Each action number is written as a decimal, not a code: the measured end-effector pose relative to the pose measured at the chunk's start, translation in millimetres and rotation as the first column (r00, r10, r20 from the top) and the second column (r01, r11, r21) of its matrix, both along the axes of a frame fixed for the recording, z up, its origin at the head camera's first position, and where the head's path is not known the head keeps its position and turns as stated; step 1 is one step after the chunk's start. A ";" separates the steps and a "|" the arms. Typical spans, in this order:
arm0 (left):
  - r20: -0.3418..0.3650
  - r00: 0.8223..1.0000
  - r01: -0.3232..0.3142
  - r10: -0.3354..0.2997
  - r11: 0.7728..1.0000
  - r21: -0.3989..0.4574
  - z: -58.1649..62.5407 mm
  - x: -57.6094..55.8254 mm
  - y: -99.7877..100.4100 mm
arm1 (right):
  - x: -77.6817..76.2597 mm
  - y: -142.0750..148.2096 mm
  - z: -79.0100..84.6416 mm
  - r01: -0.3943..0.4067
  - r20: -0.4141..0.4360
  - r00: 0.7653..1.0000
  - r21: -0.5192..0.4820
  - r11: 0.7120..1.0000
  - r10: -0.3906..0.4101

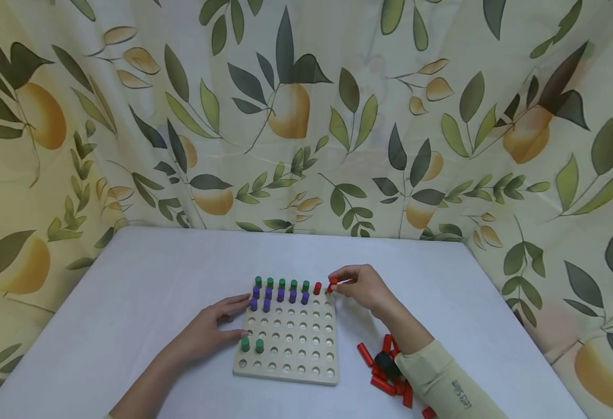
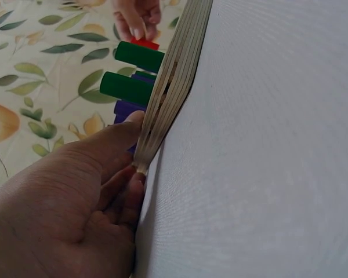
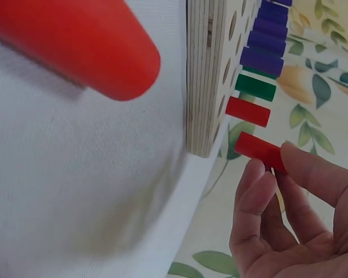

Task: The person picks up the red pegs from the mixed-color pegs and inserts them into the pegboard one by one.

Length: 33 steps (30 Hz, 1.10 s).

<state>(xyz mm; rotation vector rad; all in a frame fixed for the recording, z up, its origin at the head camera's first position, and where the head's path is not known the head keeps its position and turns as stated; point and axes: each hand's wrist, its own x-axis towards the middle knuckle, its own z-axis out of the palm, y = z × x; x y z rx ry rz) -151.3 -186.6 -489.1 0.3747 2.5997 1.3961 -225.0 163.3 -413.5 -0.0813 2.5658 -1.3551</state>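
Observation:
My right hand [image 1: 365,287] pinches a red peg [image 3: 260,152] between thumb and fingers, close over the back right corner of a wooden pegboard [image 1: 288,362]. In the right wrist view the peg is tilted, its free end toward the board. Another red peg [image 1: 318,288] stands in the back row, following several green pegs [image 1: 282,284]. Purple pegs [image 1: 280,296] stand in the rows just in front. My left hand [image 1: 209,326] rests against the board's left edge, thumb and fingers spread along it. Two green pegs [image 1: 259,346] stand near the front left, close to that thumb.
Several loose red pegs [image 1: 382,384] lie in a pile right of the board, partly hidden by the right sleeve [image 1: 445,378]. The white table [image 1: 180,256] ends at a curtain [image 1: 306,174] with a fruit and leaf print.

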 end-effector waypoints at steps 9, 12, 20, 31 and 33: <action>0.012 1.000 0.005 -0.006 1.000 0.014 1.0 -1.0 -0.7 | -1.8 -4.0 -7.3 0.002 0.005 1.000 0.008 1.000 -0.002; 0.003 1.000 0.012 -0.013 1.000 0.020 0.7 -1.0 -0.3 | -1.6 -4.7 -11.1 -0.010 0.004 1.000 0.011 1.000 0.010; 0.004 1.000 0.014 -0.014 1.000 0.020 -1.9 -0.7 -1.8 | -3.4 -7.5 -15.9 -0.006 0.017 1.000 0.048 0.999 0.005; 0.010 1.000 0.008 -0.008 1.000 0.026 -1.5 -0.5 -0.9 | -5.2 -6.8 -19.2 -0.021 0.031 0.999 0.059 0.998 0.019; 0.009 1.000 0.007 -0.008 1.000 0.023 -1.3 -0.4 -0.8 | -5.4 -6.7 -19.7 -0.021 0.031 0.999 0.059 0.998 0.019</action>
